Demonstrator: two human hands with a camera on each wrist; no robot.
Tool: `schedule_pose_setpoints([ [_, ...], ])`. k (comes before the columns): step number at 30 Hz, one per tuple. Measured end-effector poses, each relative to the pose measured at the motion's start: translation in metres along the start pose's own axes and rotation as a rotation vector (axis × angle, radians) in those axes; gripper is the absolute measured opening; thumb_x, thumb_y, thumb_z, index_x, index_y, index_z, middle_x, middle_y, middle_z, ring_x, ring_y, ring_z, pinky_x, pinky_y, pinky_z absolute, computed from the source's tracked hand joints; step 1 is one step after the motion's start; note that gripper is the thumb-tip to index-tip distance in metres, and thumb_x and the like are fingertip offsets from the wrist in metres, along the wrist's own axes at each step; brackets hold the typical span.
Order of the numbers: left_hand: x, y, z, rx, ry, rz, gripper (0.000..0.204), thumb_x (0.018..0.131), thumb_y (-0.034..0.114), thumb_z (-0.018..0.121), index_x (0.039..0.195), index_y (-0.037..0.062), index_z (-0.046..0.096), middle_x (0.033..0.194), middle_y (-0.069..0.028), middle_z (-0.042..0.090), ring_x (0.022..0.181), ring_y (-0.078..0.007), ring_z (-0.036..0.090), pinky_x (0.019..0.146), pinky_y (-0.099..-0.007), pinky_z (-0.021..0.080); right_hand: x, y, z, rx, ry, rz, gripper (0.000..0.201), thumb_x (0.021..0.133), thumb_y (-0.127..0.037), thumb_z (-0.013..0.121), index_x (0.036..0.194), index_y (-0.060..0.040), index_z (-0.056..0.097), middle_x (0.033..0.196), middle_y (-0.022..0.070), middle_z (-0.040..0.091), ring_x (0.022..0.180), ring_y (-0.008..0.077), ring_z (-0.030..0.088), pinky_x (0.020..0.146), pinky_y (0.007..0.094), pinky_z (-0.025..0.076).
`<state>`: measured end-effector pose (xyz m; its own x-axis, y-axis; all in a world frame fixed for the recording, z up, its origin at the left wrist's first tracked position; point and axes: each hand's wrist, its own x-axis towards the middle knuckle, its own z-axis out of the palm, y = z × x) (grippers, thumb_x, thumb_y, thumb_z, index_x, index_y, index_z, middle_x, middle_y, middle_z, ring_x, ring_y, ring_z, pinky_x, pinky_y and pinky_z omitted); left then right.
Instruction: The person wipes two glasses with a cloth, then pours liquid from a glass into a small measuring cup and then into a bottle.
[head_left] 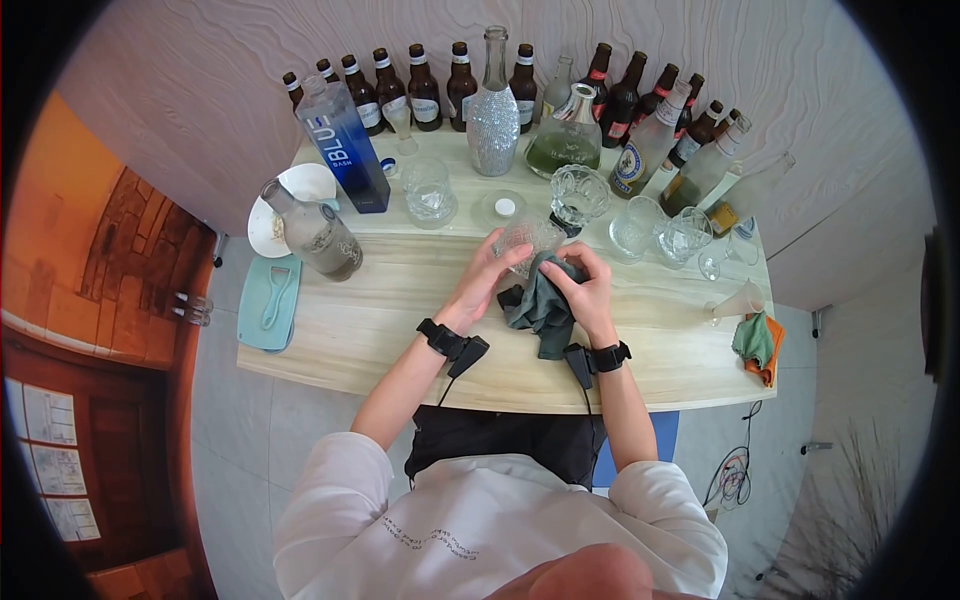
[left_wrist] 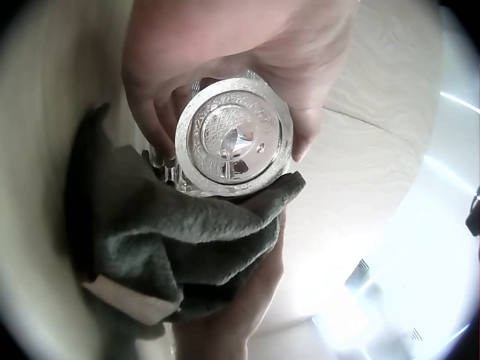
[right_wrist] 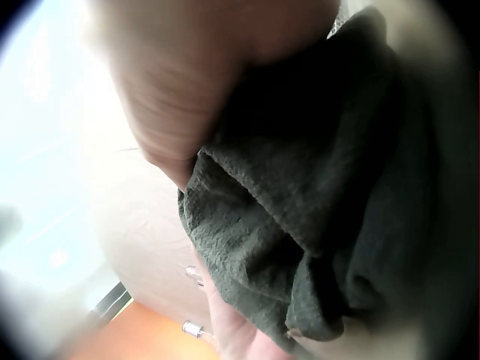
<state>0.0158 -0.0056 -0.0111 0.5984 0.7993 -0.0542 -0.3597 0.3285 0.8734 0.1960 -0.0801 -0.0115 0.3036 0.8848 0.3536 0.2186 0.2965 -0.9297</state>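
Observation:
My left hand (head_left: 476, 288) grips a clear patterned glass (head_left: 530, 236) around its side, over the middle of the table. In the left wrist view the round, thick-rimmed end of the glass (left_wrist: 234, 139) faces the camera. My right hand (head_left: 592, 292) holds a crumpled dark grey-green cloth (head_left: 545, 312) against the glass, its thumb on top of the fabric. Folds of the cloth (left_wrist: 187, 225) cover the lower edge of the glass in that view. In the right wrist view the cloth (right_wrist: 247, 225) hides most of the glass and the fingers.
Brown beer bottles (head_left: 424, 95) line the back. A blue bottle (head_left: 345, 150), a grey bottle (head_left: 318, 235) and a teal board (head_left: 268, 320) with a peeler stand left. Clear glasses (head_left: 636, 230) crowd behind the right hand. Green and orange cloths (head_left: 757, 345) lie at the right edge.

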Motion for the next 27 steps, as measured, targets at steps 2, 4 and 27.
schedule_pose_setpoints([
  [2, 0.001, -0.002, 0.001, 0.011, 0.005, 0.006, 0.064, 0.094, 0.037, 0.077, 0.145, 0.0088, 0.049, 0.136, -0.0052, 0.060, 0.126, -0.0146, 0.055, 0.108, -0.0343, 0.040, 0.001, 0.000, 0.000, 0.017, 0.015, 0.003, 0.020, 0.082, -0.009, 0.087, 0.091, -0.0019, 0.071, 0.078, -0.0028, 0.062, 0.064, 0.0045, 0.049, 0.057, 0.0237, 0.036],
  [4, 0.002, -0.004, 0.003, 0.021, 0.016, 0.010, 0.065, 0.096, 0.039, 0.076, 0.146, 0.0087, 0.048, 0.137, -0.0051, 0.059, 0.127, -0.0142, 0.055, 0.109, -0.0342, 0.040, 0.001, 0.001, -0.001, 0.026, 0.022, 0.008, 0.020, 0.082, -0.009, 0.088, 0.091, -0.0020, 0.071, 0.077, -0.0029, 0.062, 0.064, 0.0046, 0.048, 0.057, 0.0238, 0.037],
  [27, -0.001, -0.007, 0.004, -0.101, -0.032, -0.046, 0.068, 0.098, 0.034, 0.073, 0.153, 0.0072, 0.041, 0.143, -0.0071, 0.057, 0.130, -0.0191, 0.056, 0.104, -0.0395, 0.048, 0.004, -0.003, -0.004, 0.064, 0.174, 0.026, 0.020, 0.087, -0.010, 0.085, 0.095, -0.0008, 0.069, 0.078, -0.0019, 0.064, 0.067, 0.0038, 0.053, 0.061, 0.0215, 0.040],
])
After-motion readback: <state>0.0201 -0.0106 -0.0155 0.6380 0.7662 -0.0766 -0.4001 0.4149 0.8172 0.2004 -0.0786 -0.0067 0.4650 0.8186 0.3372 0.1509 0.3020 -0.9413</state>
